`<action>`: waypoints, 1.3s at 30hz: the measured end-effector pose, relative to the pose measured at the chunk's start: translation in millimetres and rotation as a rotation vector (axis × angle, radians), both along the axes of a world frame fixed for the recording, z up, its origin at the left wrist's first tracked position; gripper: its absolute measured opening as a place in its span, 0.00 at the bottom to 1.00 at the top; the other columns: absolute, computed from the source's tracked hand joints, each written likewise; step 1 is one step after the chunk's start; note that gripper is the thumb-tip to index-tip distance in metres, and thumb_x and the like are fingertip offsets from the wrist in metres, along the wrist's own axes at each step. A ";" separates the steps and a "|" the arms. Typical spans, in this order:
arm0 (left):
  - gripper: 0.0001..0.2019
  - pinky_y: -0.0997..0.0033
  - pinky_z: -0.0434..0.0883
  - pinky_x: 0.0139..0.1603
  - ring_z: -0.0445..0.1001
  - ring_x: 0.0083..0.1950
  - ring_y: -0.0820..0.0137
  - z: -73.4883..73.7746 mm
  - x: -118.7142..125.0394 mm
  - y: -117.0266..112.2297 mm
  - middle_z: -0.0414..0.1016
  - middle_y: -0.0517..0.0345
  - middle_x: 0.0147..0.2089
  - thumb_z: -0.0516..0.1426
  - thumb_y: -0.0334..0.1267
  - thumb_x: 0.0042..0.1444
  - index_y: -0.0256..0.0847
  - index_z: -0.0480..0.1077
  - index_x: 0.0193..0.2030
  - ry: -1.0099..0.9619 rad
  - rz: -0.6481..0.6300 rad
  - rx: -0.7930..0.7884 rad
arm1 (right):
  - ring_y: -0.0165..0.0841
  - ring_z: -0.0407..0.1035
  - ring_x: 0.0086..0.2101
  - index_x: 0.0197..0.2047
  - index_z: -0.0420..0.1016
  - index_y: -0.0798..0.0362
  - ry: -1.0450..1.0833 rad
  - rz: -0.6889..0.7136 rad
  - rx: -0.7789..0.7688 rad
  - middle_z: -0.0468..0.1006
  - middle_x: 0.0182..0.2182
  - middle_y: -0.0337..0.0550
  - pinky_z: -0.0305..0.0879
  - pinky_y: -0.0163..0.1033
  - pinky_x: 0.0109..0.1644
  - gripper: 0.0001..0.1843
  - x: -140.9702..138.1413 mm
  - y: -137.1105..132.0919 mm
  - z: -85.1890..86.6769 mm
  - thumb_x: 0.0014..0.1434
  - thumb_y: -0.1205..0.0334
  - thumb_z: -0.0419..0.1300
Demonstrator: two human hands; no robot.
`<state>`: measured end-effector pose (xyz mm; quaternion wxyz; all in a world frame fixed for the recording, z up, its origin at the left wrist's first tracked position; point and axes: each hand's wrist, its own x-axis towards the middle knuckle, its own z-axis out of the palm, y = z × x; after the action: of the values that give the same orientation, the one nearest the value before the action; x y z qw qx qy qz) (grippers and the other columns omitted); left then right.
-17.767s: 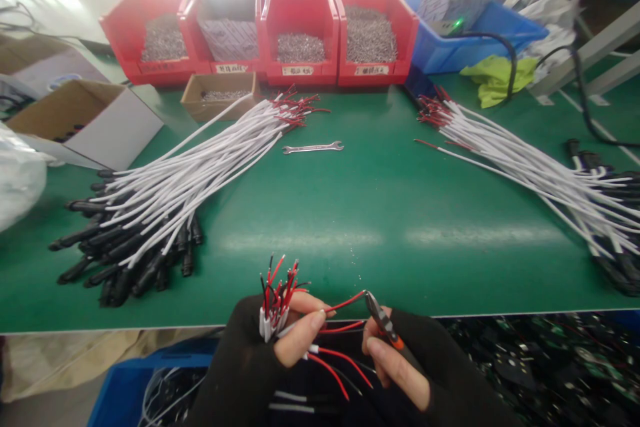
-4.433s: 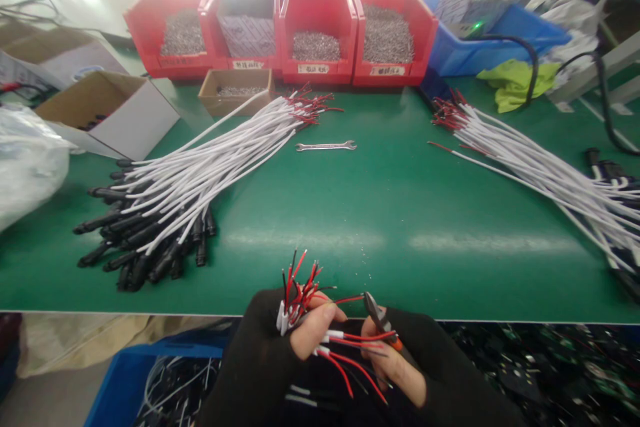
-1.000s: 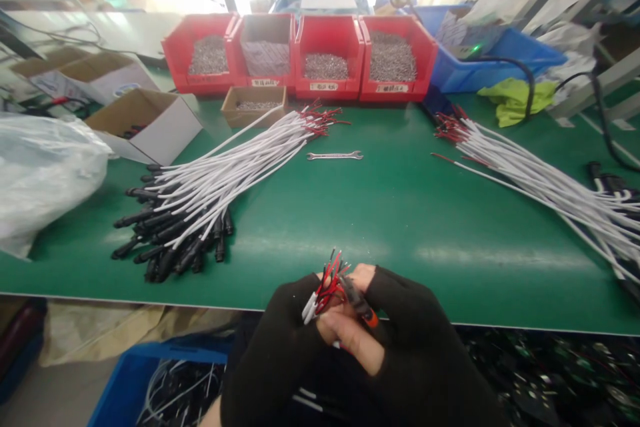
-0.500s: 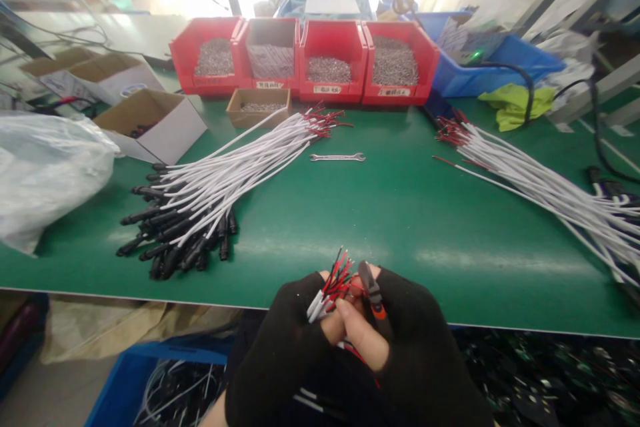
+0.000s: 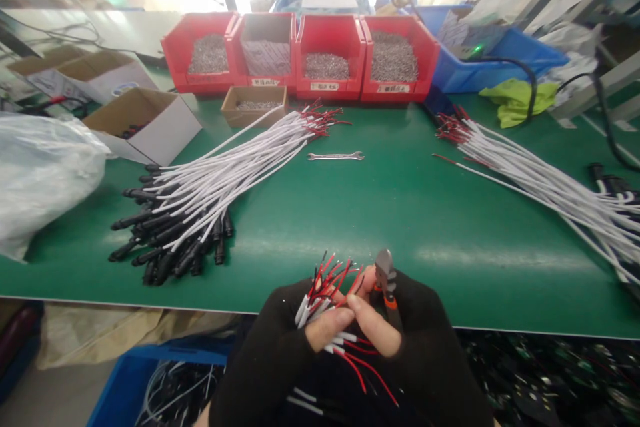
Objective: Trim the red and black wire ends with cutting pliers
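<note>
Both hands wear black fingerless gloves and meet at the table's near edge. My left hand (image 5: 285,347) is closed around a bunch of white cables whose red and black wire ends (image 5: 327,277) stick upward. My right hand (image 5: 405,340) grips small cutters with orange handles (image 5: 386,277), jaws pointing up just right of the wire ends. Its fingertips touch the left thumb, beside two loose red wires (image 5: 360,363) that hang toward me.
The green table (image 5: 380,213) carries a pile of white cables with black connectors (image 5: 200,193) on the left and another pile (image 5: 540,183) on the right. A small wrench (image 5: 335,156) lies mid-table. Red bins of metal parts (image 5: 330,57), cardboard boxes (image 5: 145,123) and a plastic bag (image 5: 40,173) stand behind and left.
Over the last second the cutters have lifted and turned jaws-up beside the bunch. Two red wires now hang free below my fingers. The view shifted slightly.
</note>
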<state>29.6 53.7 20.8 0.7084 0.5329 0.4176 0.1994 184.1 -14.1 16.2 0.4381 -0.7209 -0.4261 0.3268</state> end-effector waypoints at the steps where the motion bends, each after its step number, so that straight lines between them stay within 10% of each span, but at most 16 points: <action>1: 0.08 0.74 0.68 0.32 0.73 0.30 0.69 0.2 -0.4 -0.5 0.79 0.62 0.28 0.64 0.41 0.58 0.41 0.79 0.30 0.032 0.023 0.011 | 0.43 0.79 0.32 0.37 0.82 0.56 0.005 0.000 -0.017 0.85 0.35 0.53 0.78 0.47 0.37 0.15 0.1 -2.4 -3.0 0.58 0.51 0.65; 10: 0.13 0.72 0.65 0.29 0.69 0.28 0.70 2.4 -6.5 -4.3 0.75 0.61 0.25 0.62 0.46 0.57 0.40 0.78 0.29 0.168 0.016 -0.052 | 0.42 0.81 0.41 0.47 0.82 0.47 0.139 0.011 -0.054 0.85 0.43 0.46 0.80 0.45 0.46 0.16 17.1 -29.5 -14.4 0.63 0.47 0.66; 15: 0.11 0.72 0.62 0.28 0.70 0.25 0.69 7.9 -0.1 -4.4 0.76 0.59 0.21 0.64 0.45 0.53 0.40 0.82 0.27 0.255 0.071 -0.027 | 0.33 0.77 0.26 0.33 0.78 0.47 0.304 0.024 -0.146 0.81 0.24 0.37 0.73 0.35 0.33 0.18 18.3 -33.3 0.7 0.69 0.45 0.58; 39: 0.07 0.71 0.74 0.24 0.75 0.21 0.66 12.4 7.1 -12.6 0.78 0.60 0.18 0.66 0.35 0.53 0.44 0.83 0.25 0.206 0.178 0.272 | 0.38 0.72 0.18 0.30 0.77 0.46 0.045 0.208 -0.229 0.75 0.17 0.36 0.72 0.40 0.25 0.14 35.7 -52.3 -13.2 0.61 0.47 0.62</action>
<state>36.7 41.1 33.2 0.5629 0.6024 0.5026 0.2601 219.9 -66.4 3.0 0.3263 -0.7105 -0.4485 0.4331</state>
